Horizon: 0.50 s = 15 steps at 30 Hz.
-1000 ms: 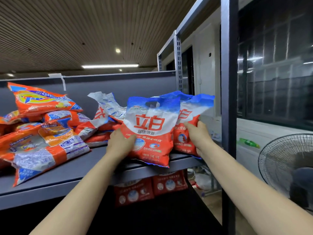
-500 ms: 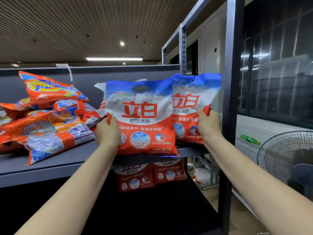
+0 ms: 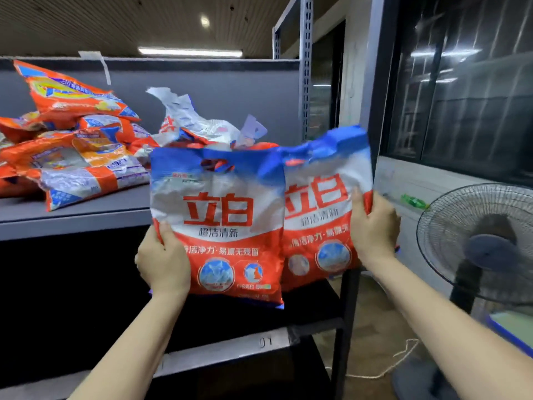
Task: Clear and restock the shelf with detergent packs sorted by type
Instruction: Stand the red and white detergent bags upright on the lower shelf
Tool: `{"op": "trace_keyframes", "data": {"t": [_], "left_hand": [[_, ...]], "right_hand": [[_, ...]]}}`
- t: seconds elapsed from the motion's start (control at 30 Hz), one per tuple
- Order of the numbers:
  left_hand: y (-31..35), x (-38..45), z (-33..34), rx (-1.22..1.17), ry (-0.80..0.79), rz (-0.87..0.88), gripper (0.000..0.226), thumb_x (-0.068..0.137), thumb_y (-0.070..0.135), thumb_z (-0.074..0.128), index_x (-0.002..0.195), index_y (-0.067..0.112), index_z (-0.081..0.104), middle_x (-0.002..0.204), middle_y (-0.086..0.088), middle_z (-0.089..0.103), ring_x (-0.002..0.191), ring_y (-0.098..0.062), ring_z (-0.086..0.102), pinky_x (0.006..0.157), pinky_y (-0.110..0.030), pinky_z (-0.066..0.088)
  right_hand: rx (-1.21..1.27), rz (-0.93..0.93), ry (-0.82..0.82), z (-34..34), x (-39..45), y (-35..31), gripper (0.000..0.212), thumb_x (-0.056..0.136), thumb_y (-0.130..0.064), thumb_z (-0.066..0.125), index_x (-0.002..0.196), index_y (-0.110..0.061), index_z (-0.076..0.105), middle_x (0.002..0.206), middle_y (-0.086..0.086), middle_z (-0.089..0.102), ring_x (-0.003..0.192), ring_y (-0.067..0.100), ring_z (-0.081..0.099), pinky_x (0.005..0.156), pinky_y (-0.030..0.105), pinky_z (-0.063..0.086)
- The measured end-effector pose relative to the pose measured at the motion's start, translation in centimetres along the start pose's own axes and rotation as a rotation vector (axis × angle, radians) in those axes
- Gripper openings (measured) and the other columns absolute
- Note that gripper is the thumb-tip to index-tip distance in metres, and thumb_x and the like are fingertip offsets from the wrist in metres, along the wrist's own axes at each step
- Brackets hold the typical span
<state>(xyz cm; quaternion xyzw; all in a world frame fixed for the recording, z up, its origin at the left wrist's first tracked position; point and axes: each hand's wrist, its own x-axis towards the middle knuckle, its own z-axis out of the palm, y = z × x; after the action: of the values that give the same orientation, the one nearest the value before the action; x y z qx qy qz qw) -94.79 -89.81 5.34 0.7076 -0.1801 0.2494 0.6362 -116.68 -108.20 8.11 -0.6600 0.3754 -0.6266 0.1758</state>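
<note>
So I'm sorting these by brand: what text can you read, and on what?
"立白" — left pack, held by the left hand.
"超洁清新" — same pack, beneath.
"立白" — right pack, held by the right hand.
Orange packs on the shelf: print too blurred to read.

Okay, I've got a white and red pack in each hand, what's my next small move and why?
Probably lower both to the lower shelf and set them side by side. The left hand and right hand each grip a matching pack, held clear of the upper shelf, where orange packs lie in a mixed pile.
</note>
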Motion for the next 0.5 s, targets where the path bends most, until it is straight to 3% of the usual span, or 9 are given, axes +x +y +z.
{"op": "trace_keyframes", "data": {"t": [0.13, 0.27, 0.37, 0.43, 0.5], "left_hand": [[-4.4, -4.1, -0.6, 0.067, -0.045, -0.116, 0.051, 0.09, 0.044, 0.031, 0.086, 0.002, 0.061, 0.079, -0.021, 0.063, 0.075, -0.04, 0.06, 0.066, -0.037, 0.041], [-8.5, -6.4, -0.3, 0.259, -0.074, -0.286, 0.047, 0.096, 0.04, 0.035, 0.087, 0.001, 0.06, 0.09, -0.027, 0.063, 0.083, -0.045, 0.058, 0.074, -0.043, 0.042], [-10.6, -5.8, 0.6, 0.331, -0.067, -0.409, 0.039, 0.1, 0.029, 0.039, 0.098, -0.003, 0.062, 0.099, -0.032, 0.061, 0.093, -0.049, 0.056, 0.082, -0.047, 0.043], [-12.0, -4.9, 1.7, 0.332, -0.053, -0.47, 0.034, 0.098, 0.021, 0.042, 0.101, -0.007, 0.061, 0.105, -0.036, 0.059, 0.097, -0.052, 0.054, 0.085, -0.048, 0.042], [-13.1, -3.6, 3.1, 0.32, -0.022, -0.522, 0.032, 0.096, 0.016, 0.046, 0.105, -0.012, 0.058, 0.11, -0.039, 0.056, 0.102, -0.053, 0.053, 0.088, -0.049, 0.042]], "right_hand": [[-0.056, 0.082, -0.213, 0.8, -3.8, 5.2, 0.043, 0.095, -0.04, 0.049, 0.06, -0.016, 0.043, 0.056, -0.003, 0.053, 0.055, 0.02, 0.051, 0.05, 0.028, 0.033], [-0.144, 0.238, -0.387, 3.7, -6.9, 9.8, 0.043, 0.096, -0.042, 0.048, 0.065, -0.011, 0.05, 0.065, 0.003, 0.06, 0.07, 0.031, 0.057, 0.06, 0.034, 0.039], [-0.144, 0.395, -0.374, 6.5, -8.3, 12.1, 0.044, 0.096, -0.039, 0.045, 0.061, -0.015, 0.04, 0.068, 0.007, 0.055, 0.072, 0.032, 0.053, 0.068, 0.039, 0.041], [-0.109, 0.516, -0.326, 8.4, -8.4, 13.2, 0.034, 0.096, -0.031, 0.045, 0.065, -0.016, 0.048, 0.075, 0.012, 0.058, 0.078, 0.035, 0.056, 0.071, 0.041, 0.043], [-0.066, 0.617, -0.299, 10.6, -8.1, 14.4, 0.022, 0.095, -0.024, 0.049, 0.086, -0.009, 0.062, 0.089, 0.019, 0.063, 0.087, 0.038, 0.059, 0.073, 0.039, 0.044]]}}
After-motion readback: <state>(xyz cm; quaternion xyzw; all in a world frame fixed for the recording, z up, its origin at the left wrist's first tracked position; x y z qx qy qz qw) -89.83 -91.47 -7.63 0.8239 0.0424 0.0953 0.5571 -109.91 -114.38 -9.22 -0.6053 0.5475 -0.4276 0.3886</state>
